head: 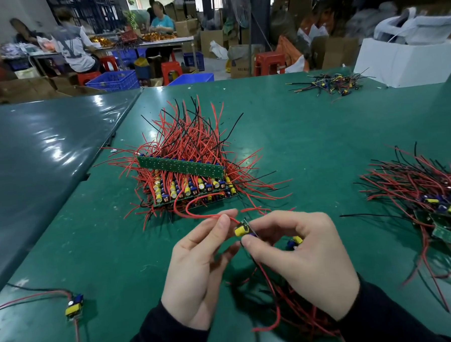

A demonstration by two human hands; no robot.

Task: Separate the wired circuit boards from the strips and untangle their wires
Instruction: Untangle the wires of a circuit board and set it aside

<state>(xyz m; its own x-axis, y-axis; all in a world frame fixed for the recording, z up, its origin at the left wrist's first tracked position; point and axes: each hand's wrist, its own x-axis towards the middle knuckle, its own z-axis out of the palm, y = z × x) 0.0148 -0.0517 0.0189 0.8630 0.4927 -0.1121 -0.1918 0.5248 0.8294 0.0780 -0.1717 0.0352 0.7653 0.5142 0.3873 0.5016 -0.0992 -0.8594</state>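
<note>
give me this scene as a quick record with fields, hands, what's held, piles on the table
left hand: pinches a red wire between thumb and fingers
right hand: grips a small circuit board with a yellow capacitor
stacked strips: centre of the green table, red and black wires sticking out, one green strip lying on top
separated boards pile: right edge of the table
lone board: near left, wires trailing off to the left
wire scraps: far right, beside a white box
</note>
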